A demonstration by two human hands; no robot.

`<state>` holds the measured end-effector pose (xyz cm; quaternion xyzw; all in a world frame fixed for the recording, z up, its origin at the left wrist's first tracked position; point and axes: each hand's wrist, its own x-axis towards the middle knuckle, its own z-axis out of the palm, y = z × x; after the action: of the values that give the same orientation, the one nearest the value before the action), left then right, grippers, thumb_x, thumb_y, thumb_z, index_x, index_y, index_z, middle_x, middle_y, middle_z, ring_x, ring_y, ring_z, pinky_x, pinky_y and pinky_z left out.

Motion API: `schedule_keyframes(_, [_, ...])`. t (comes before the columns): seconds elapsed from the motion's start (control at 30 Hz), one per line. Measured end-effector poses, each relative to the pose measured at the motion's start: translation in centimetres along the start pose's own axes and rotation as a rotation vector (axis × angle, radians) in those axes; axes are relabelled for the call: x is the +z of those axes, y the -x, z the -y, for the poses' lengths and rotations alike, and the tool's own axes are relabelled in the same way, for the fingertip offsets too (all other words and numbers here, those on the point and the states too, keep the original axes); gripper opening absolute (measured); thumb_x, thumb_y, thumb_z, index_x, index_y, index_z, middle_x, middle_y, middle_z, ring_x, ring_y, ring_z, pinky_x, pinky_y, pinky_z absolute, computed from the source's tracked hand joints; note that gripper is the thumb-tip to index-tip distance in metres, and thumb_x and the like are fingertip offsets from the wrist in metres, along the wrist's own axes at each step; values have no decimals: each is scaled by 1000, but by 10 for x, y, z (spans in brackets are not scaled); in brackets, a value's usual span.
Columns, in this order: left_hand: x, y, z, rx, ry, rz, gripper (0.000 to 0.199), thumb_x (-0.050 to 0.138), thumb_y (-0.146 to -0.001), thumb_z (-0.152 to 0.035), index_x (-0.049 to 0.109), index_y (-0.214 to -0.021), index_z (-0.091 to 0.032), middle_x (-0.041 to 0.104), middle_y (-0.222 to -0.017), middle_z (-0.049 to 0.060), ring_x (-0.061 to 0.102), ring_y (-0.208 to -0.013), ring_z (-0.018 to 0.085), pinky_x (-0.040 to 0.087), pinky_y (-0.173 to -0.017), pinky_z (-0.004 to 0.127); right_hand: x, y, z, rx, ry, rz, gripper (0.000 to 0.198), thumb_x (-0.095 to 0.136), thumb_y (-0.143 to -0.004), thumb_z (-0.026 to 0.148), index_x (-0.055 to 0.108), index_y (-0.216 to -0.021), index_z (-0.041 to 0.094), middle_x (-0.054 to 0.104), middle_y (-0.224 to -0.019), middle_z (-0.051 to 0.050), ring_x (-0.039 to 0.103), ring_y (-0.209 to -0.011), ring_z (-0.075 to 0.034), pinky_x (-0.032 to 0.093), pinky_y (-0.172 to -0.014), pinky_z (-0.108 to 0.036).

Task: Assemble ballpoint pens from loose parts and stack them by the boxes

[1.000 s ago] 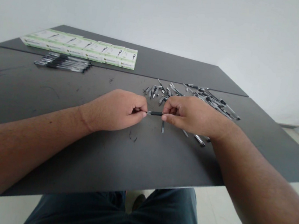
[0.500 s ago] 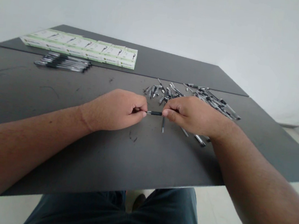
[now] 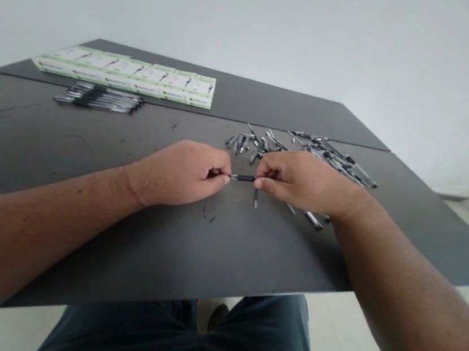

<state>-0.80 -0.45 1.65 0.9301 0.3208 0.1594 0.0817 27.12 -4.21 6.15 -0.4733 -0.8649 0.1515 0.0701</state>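
Note:
Between my two hands a pen (image 3: 245, 178) with a black grip lies level, just above the table. My left hand (image 3: 194, 172) pinches its thin, pale end between thumb and fingers. At the other end, my right hand (image 3: 294, 177) grips the black part; the rest of the pen is hidden in that hand. Under my right fingers a loose dark refill or thin tube (image 3: 256, 198) points toward me on the table. Small clear pen caps and tips (image 3: 241, 141) lie just beyond my hands.
Pen barrels and parts (image 3: 335, 156) are heaped behind and beside my right hand, and a few (image 3: 313, 220) lie nearer. A bundle of pens (image 3: 99, 97) rests at the back left. Behind it, green-and-white boxes (image 3: 178, 80) stand in a row on the grey table (image 3: 190, 261).
My hands have hardly moved. Both still hold the pen, with slightly more of its black grip showing beside my right thumb.

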Motion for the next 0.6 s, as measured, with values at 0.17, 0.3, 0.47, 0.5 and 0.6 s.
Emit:
schedule_keyframes(0.17, [-1,-1,-1,0,2,3,25,58,-103,-38,79,-97,-25,84,-88,2,78,-84,22,49,-76,34,1,0,0,-42,14,7,28,63,-112,39,83,-106,21,81,-90,-5,67,-77,-20,41,-74,-33])
schedule_keyframes(0.3, [-1,-1,-1,-15,7,20,25,58,-102,-38,79,-97,-25,84,-88,3,76,-82,22,47,-75,34,1,0,1,15,-27,10,16,75,-104,34,82,-110,21,80,-87,-2,68,-77,-19,40,-73,-32])
schedule_keyframes(0.47, [-1,0,-1,-15,9,32,26,56,-103,-39,78,-97,-25,83,-89,3,76,-83,23,47,-76,34,1,0,2,-34,17,18,26,63,-112,36,84,-108,20,82,-92,-5,68,-79,-20,41,-75,-32])
schedule_keyframes(0.5, [-1,0,-1,-15,5,32,26,56,-102,-38,78,-98,-25,83,-89,3,76,-84,23,48,-76,34,1,0,1,-24,0,9,23,67,-110,36,84,-110,20,83,-94,-5,68,-80,-20,41,-74,-32])
schedule_keyframes(0.6, [-1,0,-1,-7,7,23,25,57,-102,-38,78,-99,-25,84,-90,3,78,-86,23,48,-77,35,1,-1,1,4,-9,7,18,73,-106,36,82,-110,22,81,-89,-3,67,-77,-20,40,-73,-32])
